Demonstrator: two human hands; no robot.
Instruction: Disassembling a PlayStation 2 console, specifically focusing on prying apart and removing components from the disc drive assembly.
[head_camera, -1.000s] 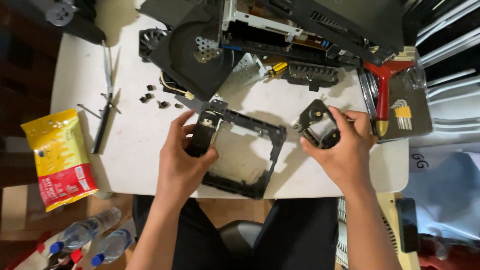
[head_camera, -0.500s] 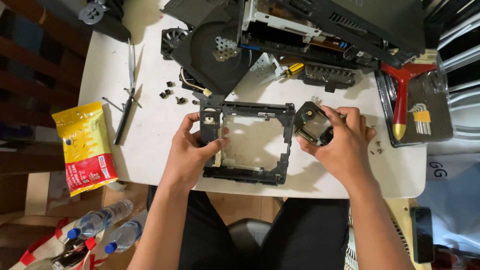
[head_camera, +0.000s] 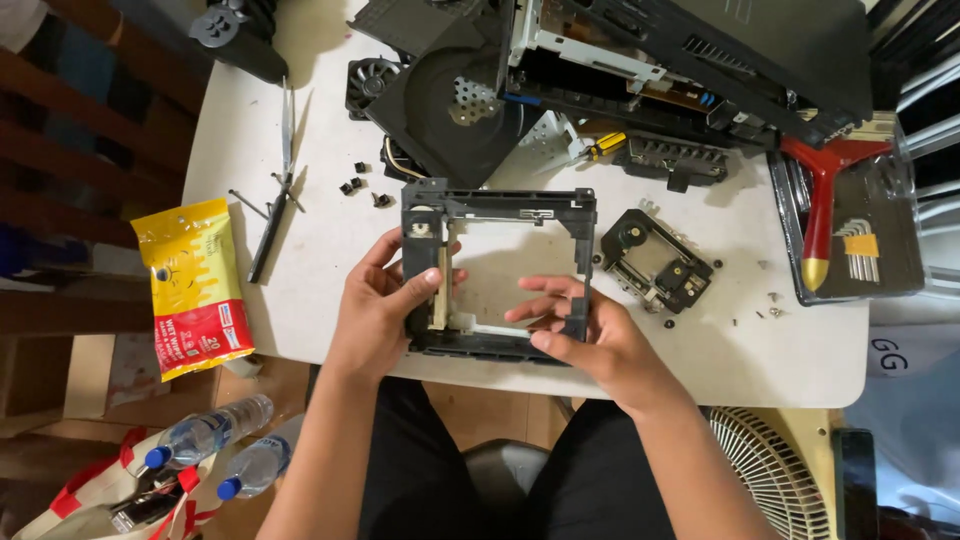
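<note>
Now black frame gripped between both hands.

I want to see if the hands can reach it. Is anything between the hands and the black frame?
Nothing visible is in the way. The left hand already grips the left side of the black frame, and the right hand holds its lower right corner. The small black part lies off to the right on the table.
</note>
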